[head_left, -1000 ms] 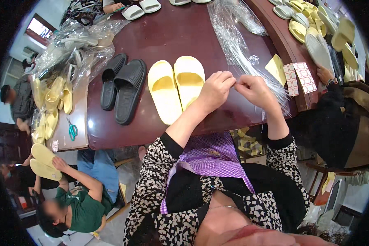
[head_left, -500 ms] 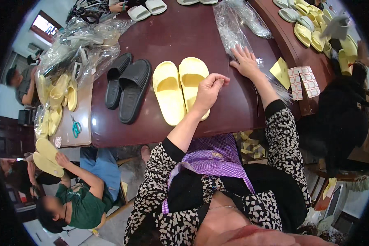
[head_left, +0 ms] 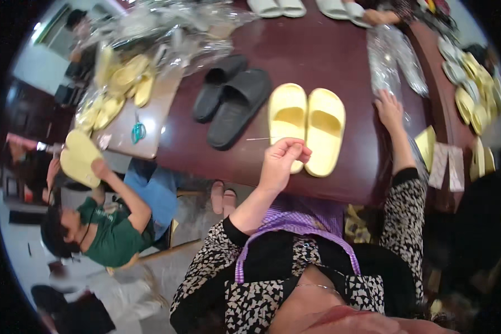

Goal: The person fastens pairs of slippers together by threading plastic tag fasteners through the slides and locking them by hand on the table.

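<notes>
A pair of yellow slide sandals [head_left: 325,147] lies side by side on the dark red table, toes toward the far side. My left hand [head_left: 283,162] is over the near end of the left sandal, thumb and fingers pinched together. From the pinch a thin pale strand [head_left: 256,139] sticks out to the left; its exact kind is too fine to make out. To the right, my right hand [head_left: 391,113] rests with fingers stretched at the near end of clear plastic bags [head_left: 385,58]. A pair of black slide sandals [head_left: 236,108] lies left of the yellow pair, partly overlapping.
Clear plastic wrapping [head_left: 167,28] and yellow sandals [head_left: 129,80] cover the side table, along with teal-handled scissors [head_left: 138,131]. At right are a yellow card [head_left: 426,146] and patterned label sheets [head_left: 446,166]. A co-worker in green [head_left: 111,217] holds yellow sandals [head_left: 79,158].
The view has shifted, so the table things appear farther right. My left hand has turned, and the thin strand now shows left of its pinch. My right hand stays by the plastic bags.
</notes>
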Demonstrator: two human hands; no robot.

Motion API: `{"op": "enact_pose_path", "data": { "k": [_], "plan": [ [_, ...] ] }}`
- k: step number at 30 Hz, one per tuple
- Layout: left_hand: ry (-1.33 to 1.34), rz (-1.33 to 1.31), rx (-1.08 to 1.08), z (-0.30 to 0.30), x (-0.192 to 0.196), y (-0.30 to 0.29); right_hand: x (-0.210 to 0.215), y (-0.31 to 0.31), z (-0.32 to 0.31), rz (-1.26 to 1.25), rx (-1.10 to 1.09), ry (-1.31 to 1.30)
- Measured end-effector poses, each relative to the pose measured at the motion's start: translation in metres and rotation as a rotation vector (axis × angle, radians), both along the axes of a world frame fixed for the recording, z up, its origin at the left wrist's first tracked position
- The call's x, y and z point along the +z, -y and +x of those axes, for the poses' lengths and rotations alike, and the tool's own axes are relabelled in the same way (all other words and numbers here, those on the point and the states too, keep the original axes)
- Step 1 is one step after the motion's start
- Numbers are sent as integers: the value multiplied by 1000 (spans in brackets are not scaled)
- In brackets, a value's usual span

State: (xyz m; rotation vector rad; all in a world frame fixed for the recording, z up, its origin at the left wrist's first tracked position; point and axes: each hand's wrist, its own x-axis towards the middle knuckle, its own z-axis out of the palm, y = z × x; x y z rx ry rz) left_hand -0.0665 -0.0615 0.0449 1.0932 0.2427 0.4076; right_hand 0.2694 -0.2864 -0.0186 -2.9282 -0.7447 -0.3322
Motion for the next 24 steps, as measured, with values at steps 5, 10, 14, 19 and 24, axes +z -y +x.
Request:
{"op": "enact_pose_path", "data": {
  "k": [5,10,14,19,24],
  "plan": [
    [14,-62,55,-2,10,-13,42,-40,-30,310,218,232],
    [-14,-33,-47,-4,23,-9,120,-97,-174,804,682,-440],
    [-2,66,-215,1,27,-2,140,-110,-225,902,795,-677],
    [-85,73,-179,-4,43,-1,149,-107,-224,1092,649,-771],
    [37,704,56,-11,60,-2,176,-86,-209,1275,549,-696]
  ]
}}
